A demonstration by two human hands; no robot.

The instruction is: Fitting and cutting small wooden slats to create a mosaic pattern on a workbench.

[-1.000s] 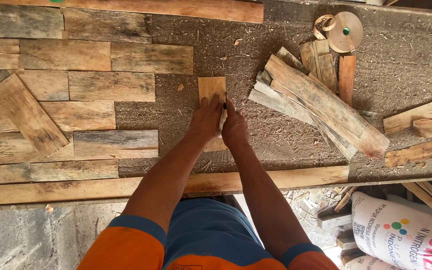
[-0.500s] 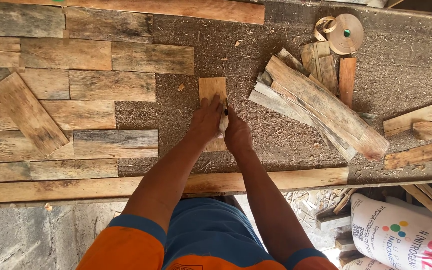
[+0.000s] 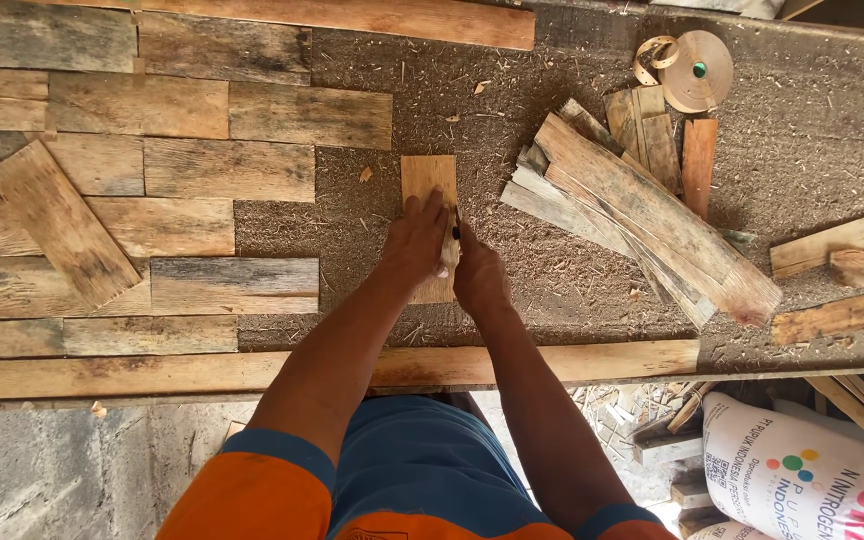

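Small wood piece (image 3: 429, 180) on sawdust-strewn bench (image 3: 802, 140)
Left hand (image 3: 414, 240) pressed flat on it as before; right hand (image 3: 479, 275), now shifted nearer, pinching small dark tool (image 3: 455, 230); plank pile (image 3: 642, 210) right

Both arms reach forward from the torso, forearms bare, converging at the wrists. Left hand (image 3: 414, 238) palm down, fingers extended forward and together, pressed flat. Right hand (image 3: 479, 272) just beside it, touching at the thumb side, fingers curled under, possibly gripping something small; the grip is hidden. Elbows slightly bent.
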